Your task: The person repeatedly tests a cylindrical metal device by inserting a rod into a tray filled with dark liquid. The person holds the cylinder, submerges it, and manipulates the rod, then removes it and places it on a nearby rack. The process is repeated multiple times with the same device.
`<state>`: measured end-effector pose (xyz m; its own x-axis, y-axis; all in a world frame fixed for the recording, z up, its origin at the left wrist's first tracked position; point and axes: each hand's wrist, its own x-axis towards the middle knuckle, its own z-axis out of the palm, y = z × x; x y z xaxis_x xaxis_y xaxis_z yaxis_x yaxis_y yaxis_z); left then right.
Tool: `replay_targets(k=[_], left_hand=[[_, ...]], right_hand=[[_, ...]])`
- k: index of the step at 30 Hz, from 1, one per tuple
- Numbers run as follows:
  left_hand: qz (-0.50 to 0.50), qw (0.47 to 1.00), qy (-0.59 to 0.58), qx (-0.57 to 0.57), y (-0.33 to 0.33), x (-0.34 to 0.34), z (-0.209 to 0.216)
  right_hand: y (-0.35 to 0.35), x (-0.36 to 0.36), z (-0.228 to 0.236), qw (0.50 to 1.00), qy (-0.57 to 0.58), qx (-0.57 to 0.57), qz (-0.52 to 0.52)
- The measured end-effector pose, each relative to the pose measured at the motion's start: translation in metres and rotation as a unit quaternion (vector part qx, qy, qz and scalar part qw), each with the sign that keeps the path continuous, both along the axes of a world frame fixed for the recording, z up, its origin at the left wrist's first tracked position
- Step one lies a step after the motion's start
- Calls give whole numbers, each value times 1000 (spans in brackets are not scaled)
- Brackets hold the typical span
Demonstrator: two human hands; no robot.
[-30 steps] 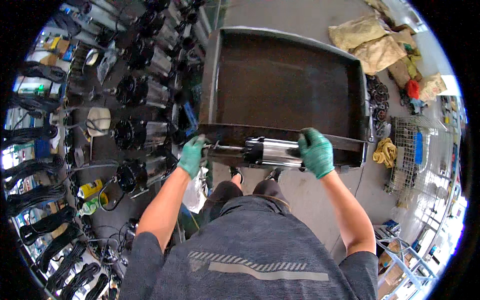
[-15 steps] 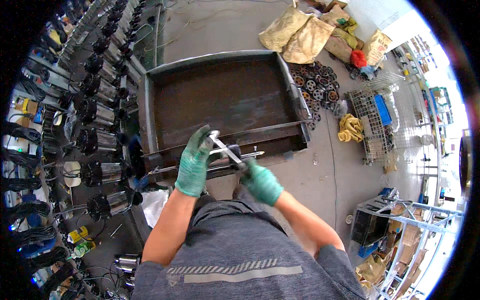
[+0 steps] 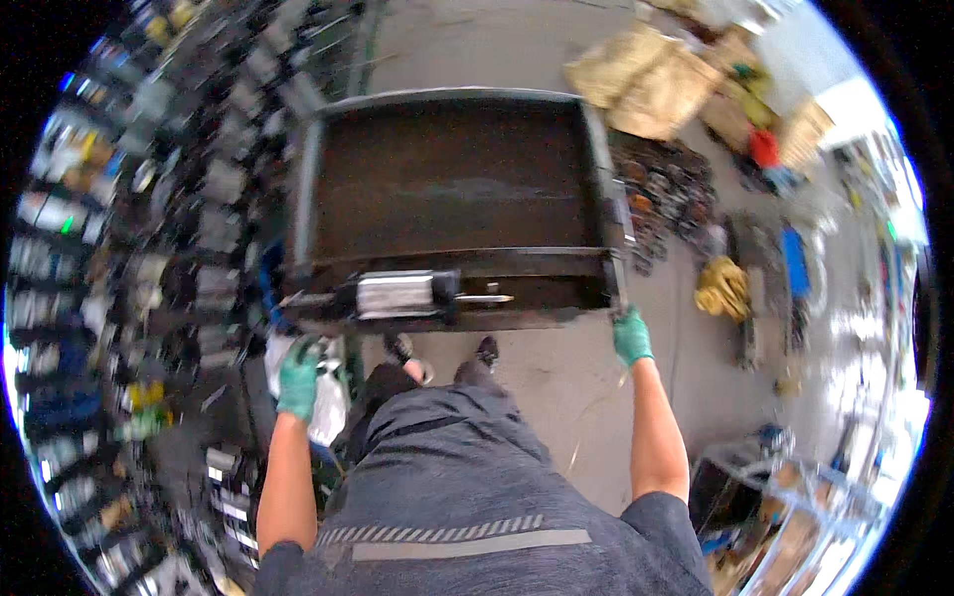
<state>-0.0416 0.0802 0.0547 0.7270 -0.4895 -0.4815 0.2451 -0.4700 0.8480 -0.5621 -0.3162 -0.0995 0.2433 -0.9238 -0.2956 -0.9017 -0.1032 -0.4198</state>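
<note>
My left hand [image 3: 299,379], in a green glove, hangs low on the left beside a white plastic bag [image 3: 329,405]; its fingers are smeared by motion. My right hand [image 3: 633,338], also gloved in green, is at the right front corner of a large dark metal tray [image 3: 452,93]. Its fingers look curled closed, but what is in them is hidden. Between the hands, a cylindrical motor [image 3: 396,296] with a shiny middle, black ends and a thin shaft lies across the tray's front part. Neither hand touches it.
Rows of similar motors [image 3: 221,233], blurred, fill the left side. Beyond the tray's right side lie a heap of small wheels [image 3: 664,189] and several tan sacks [image 3: 661,84]. A yellow cloth [image 3: 723,288] is on the floor. A metal frame [image 3: 795,487] stands at the lower right.
Both hands have moved apart from over the motor, the left one leftward and the right one rightward to the tray's corner. The shiny metal tool held between them is no longer visible.
</note>
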Motion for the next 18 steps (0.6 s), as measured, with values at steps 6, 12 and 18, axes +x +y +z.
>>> replay_targets(k=[6,12,18], left_hand=[[-122,906,-354,195,43,43,-23],[-187,789,-504,296,4,103,-26],[-345,720,-342,496,-10,134,-24]], right_hand=[[19,47,67,997,-47,-43,-37],[57,184,143,960,-263,48,82],[125,337,230,922,-92,-68,371]])
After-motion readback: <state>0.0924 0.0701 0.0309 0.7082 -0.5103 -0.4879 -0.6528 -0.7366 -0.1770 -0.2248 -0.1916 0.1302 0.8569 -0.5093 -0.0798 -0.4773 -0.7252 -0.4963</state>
